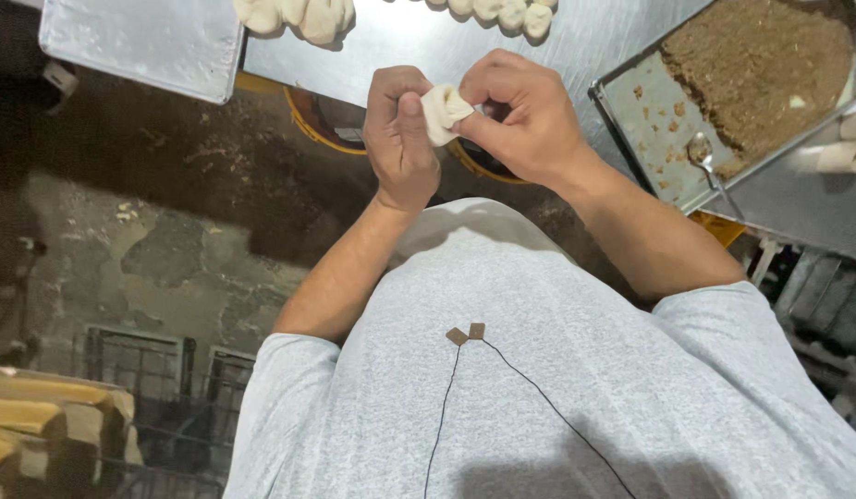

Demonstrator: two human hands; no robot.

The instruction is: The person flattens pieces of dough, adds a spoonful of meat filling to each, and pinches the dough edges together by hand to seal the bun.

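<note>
Dark, stained floor point(169, 231) fills the left side, and above it lies an empty steel tray point(141, 42) at the edge of a metal table point(400, 37). On the table, two groups of finished dough pieces point(299, 17) wait in rows. The left hand point(400, 129) is closed around a small white dough piece point(444, 111), with the thumb pressing on its folded edge. The right hand point(525, 115) pinches the same piece from the other side, so both hands grasp it together above the table's edge. To the right stands a tray of brown filling point(761, 69) with a spoon point(705, 157) lying in it. I think too hard a pinch could tear the thin dough, and a loose grip could drop it onto the floor, because nothing is under the hands.
</note>
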